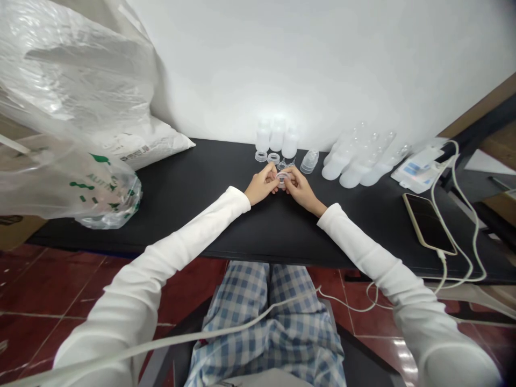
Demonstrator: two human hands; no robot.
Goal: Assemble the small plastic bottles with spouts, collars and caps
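Note:
My left hand (262,185) and my right hand (300,188) meet at the middle of the black table (226,226), with their fingers pinching a clear plastic ring (282,179) between them. Just beyond my fingers stand several frosted translucent bottles (276,138), with two clear rings (267,157) lying in front of them. A small clear stacked piece (309,161) sits nearest my right hand. Farther right lies a row of several clear bottle bodies (355,161) on their sides.
A phone (428,223) with a white charging cable (454,215) lies at the table's right, past a flat packet (419,169). A large plastic bag (60,129) and a white sack (145,145) fill the left end. A white wall (282,64) stands behind.

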